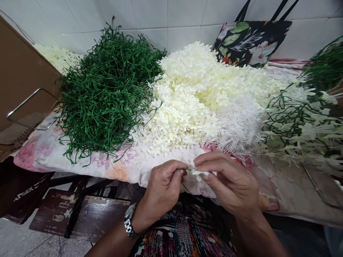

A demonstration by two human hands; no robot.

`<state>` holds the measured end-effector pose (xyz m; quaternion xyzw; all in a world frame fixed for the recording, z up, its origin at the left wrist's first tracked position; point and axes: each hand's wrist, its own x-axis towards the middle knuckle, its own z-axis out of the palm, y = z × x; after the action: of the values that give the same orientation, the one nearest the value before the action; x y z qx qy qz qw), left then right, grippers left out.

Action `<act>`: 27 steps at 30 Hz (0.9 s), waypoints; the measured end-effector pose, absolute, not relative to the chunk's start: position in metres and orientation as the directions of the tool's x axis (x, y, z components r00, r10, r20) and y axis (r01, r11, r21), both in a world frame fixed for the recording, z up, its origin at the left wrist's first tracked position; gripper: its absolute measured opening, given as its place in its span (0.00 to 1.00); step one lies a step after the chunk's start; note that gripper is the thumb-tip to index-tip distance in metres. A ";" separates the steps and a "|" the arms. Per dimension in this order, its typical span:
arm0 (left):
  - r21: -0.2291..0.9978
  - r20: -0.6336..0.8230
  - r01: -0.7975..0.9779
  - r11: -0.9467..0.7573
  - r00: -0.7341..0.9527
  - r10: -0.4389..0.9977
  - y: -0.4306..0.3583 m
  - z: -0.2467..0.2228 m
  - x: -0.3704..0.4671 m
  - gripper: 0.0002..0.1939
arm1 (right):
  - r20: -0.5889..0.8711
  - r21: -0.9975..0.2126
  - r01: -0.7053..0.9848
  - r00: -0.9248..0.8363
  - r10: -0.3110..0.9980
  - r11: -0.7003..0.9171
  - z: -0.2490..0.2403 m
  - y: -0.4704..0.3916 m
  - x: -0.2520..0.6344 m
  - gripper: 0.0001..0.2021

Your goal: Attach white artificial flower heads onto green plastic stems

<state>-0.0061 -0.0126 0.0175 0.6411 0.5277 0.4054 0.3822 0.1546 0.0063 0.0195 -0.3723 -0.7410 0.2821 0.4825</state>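
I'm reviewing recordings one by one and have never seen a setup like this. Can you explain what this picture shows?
There is no machine here: a person works with bare hands, filmed by a camera worn on the head, looking forward and down. On the flowered cloth lie a heap of green stems, a pile of cream-white blossoms and some white feathery pieces. The left hand, with a watch on its wrist, pinches a thin stem; the right hand holds a small white blossom beside it.

on the cloth (118, 172), the stem pile (107, 92) lies left of the flower heap (182, 110); behind this heap, at right, is the bag (252, 43).
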 end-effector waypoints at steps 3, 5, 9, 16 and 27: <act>0.945 0.088 0.310 -0.104 0.065 0.994 -0.013 0.014 -0.007 0.10 | 0.508 -0.767 0.340 -0.195 0.839 0.544 0.021 0.006 0.161 0.06; 0.941 0.121 0.313 -0.131 0.052 0.991 -0.013 0.015 -0.007 0.10 | 0.494 -0.752 0.358 -0.250 0.833 0.553 0.022 0.005 0.161 0.05; 0.942 0.172 0.283 -0.182 0.057 0.983 -0.013 0.015 -0.007 0.09 | 0.475 -0.738 0.366 -0.314 0.822 0.566 0.023 0.000 0.154 0.05; 0.956 0.198 0.205 -0.211 0.082 0.977 -0.013 0.012 -0.008 0.09 | 0.484 -0.709 0.408 -0.310 0.818 0.575 0.022 -0.004 0.153 0.06; 0.903 0.269 0.301 -0.307 0.162 0.950 -0.012 0.006 -0.007 0.10 | 0.489 -0.522 0.552 -0.430 0.759 0.650 0.025 -0.002 0.156 0.07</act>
<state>-0.0067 -0.0117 0.0061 0.6716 0.4657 0.4499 0.3602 0.1558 -0.0017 0.0247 -0.3933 -0.8334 0.1429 0.3611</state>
